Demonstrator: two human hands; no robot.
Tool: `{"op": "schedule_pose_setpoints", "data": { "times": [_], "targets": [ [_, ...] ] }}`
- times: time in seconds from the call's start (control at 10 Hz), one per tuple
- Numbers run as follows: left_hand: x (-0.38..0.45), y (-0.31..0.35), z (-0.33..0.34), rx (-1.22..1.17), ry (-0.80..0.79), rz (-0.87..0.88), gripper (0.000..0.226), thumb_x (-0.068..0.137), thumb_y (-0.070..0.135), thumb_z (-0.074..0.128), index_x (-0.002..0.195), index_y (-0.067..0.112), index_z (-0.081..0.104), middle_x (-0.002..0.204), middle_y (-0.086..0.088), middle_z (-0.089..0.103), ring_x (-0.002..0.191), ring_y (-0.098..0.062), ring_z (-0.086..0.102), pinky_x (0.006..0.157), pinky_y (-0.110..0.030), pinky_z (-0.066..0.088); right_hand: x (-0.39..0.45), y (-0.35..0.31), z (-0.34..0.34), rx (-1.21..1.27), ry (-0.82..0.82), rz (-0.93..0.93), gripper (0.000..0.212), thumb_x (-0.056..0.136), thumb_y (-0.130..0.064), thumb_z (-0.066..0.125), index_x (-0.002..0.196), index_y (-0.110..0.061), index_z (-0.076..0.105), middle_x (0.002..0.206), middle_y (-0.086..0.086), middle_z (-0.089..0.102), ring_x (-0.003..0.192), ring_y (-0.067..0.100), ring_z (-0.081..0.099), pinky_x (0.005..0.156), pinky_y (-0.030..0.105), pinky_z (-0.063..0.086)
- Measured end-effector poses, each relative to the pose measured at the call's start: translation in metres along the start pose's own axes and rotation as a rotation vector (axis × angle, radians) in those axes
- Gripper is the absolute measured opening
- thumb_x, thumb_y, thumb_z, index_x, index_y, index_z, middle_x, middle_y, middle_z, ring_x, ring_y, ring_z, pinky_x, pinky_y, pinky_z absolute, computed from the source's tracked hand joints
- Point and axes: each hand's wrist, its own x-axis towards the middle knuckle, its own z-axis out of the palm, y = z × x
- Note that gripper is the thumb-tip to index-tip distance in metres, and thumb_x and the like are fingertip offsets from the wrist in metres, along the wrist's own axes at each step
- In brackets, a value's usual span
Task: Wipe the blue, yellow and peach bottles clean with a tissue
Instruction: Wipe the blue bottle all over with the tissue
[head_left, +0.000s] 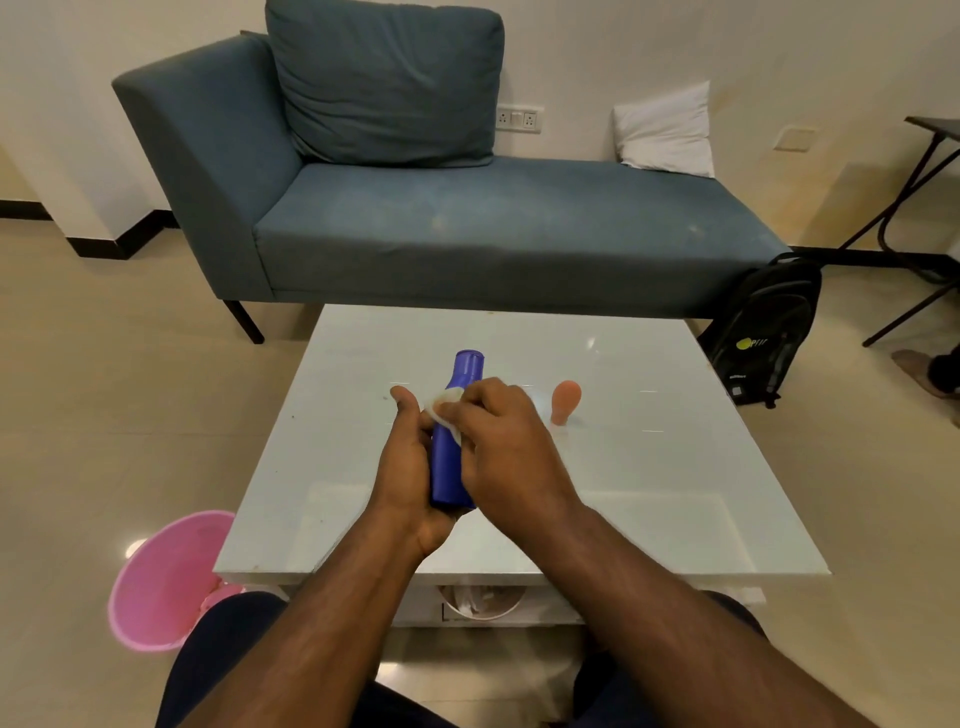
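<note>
The left hand (410, 467) grips the tall blue plastic bottle (457, 441) above the counter (649, 467); the right hand (498, 441) pinches a white tissue (441, 408) against it. Better: rotate the bottle, wiping every side.

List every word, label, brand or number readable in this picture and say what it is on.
Nothing can be read with certainty.
Backpack: yellow-green logo with pale letters beside it, too blurred to read.
Backpack, lower down: small white tag, too small to read.
Blue bottle: no print visible; the left hand and the right hand with the tissue cover much of it.
Peach bottle: no lettering visible.
</note>
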Motion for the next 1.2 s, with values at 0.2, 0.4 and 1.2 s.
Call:
{"op": "schedule_pose_setpoints", "data": {
  "times": [0.2,0.4,1.2],
  "targets": [
    [0.002,0.000,0.002,0.020,0.027,0.014,0.071,0.091,0.074,0.037,0.126,0.018,0.064,0.108,-0.013,0.076,0.089,-0.030,0.072,0.081,-0.047,0.059,0.002,0.010,0.005,0.016,0.098,0.050,0.018,0.092,-0.021,0.058,0.110,-0.019,0.060,0.105,-0.005,0.052,0.088,0.003,0.054,0.068,0.007,0.042],
    [0.006,0.009,-0.001,-0.059,-0.008,0.049,0.067,0.096,0.069,0.037,0.129,0.017,0.065,0.111,-0.015,0.074,0.094,-0.031,0.074,0.082,-0.045,0.060,-0.025,-0.014,0.009,0.075,0.005,-0.103,0.017,0.089,-0.009,0.056,0.104,-0.011,0.065,0.099,0.005,0.056,0.088,0.012,0.051,0.073,0.022,0.042],
    [0.013,0.014,-0.003,-0.079,0.021,0.067,0.056,0.094,0.057,0.056,0.128,0.014,0.061,0.102,-0.012,0.074,0.085,-0.027,0.069,0.082,-0.042,0.056,-0.024,-0.005,0.006,0.156,0.060,0.046,0.025,0.088,-0.019,0.065,0.112,-0.014,0.064,0.103,-0.001,0.060,0.091,0.008,0.053,0.081,0.023,0.053]
  ]
}}
